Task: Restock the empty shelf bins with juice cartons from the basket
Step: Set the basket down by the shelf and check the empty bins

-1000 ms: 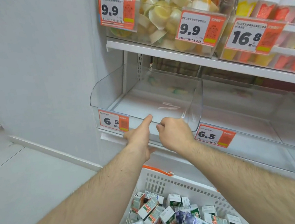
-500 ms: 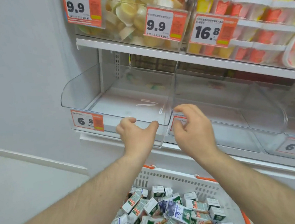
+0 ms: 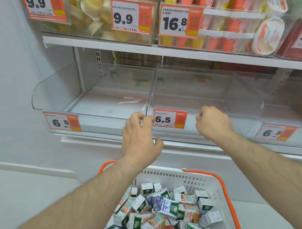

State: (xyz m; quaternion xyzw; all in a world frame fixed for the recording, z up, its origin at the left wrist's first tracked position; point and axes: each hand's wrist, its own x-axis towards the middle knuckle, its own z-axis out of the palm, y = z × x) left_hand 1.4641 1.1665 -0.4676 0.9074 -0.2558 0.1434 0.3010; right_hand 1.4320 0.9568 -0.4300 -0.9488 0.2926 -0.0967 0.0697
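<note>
A white lower shelf (image 3: pixel 169 146) is carrying three clear bins (image 3: pixel 191 94) sitting side by side, each wearing an orange price tag (image 3: pixel 169 118) in front. The upper shelf (image 3: pixel 138 48) is holding bins of fruit cups (image 3: pixel 95 10) and stacked tubs (image 3: pixel 228 9).

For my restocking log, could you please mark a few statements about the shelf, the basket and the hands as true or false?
1. The clear bins on the middle shelf hold no juice cartons. True.
2. The left hand holds a carton. False: it holds no carton; its fingers curl at the bin's front edge.
3. The basket holds many juice cartons. True.
4. The price tag between the hands reads 9.9. False: it reads 6.5.
5. The right hand reaches into the basket. False: it is up at the bin's front edge.
</note>
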